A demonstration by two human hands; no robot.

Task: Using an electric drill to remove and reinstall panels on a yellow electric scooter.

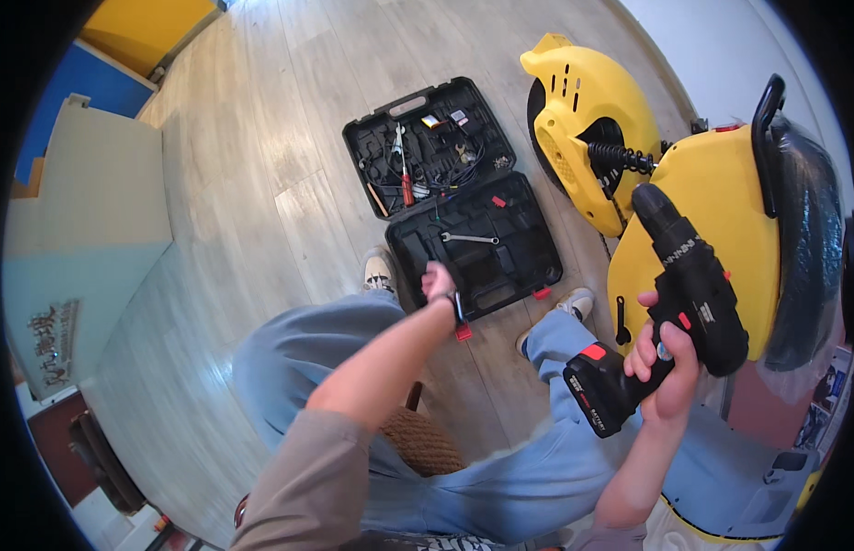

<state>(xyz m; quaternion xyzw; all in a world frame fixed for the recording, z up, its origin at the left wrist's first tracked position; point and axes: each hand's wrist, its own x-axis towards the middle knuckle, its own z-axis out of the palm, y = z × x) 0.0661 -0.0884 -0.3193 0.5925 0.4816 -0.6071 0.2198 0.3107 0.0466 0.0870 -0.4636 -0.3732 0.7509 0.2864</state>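
My right hand [664, 365] grips the handle of a black cordless drill [681, 303] with a red-trimmed battery, its chuck pointing up in front of a yellow vehicle body [712, 193]. My left hand [437, 278] reaches down over the lower half of an open black tool case [514, 266] on the floor. Its fingers are curled, and I cannot tell whether they hold anything. A silver wrench [469, 239] lies in the case tray just beyond that hand. The upper half [427, 142] holds a red-handled screwdriver, cables and small parts.
I sit on a woven stool [425, 443] in blue trousers, feet either side of the case. The yellow vehicle [592, 119] with a black seat [808, 239] and spring stands at right. A pale wooden floor [252, 184] stretches left toward a blue and yellow wall.
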